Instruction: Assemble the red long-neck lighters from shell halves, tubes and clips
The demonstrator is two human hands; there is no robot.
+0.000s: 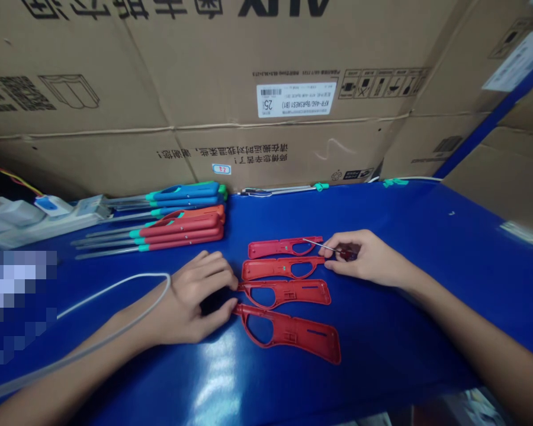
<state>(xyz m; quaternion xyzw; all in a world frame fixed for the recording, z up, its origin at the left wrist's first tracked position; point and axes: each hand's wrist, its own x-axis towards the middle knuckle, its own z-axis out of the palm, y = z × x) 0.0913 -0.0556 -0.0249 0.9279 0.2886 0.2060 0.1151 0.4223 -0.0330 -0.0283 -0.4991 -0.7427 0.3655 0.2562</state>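
Observation:
Several red plastic lighter shell halves lie in a row on the blue table, their hollow insides facing up. My left hand (202, 296) has its fingertips on the narrow end of the third shell half (293, 293) and its thumb on that of the nearest shell half (302, 337). In my right hand (364, 257) is a screwdriver (347, 253), its thin shaft pointing left over the farthest shell half (278, 247). My right fingertips are at the narrow end of the second shell half (266, 269). Part of the screwdriver handle is hidden by my palm.
Assembled red and orange lighters (182, 229) and blue lighters (186, 192) are stacked at the back left. Beside them lies a power strip (57, 222) with plugs. A white cable (128, 324) crosses my left forearm. Cardboard (204, 77) walls the back; thin rods (284, 190) lie along it.

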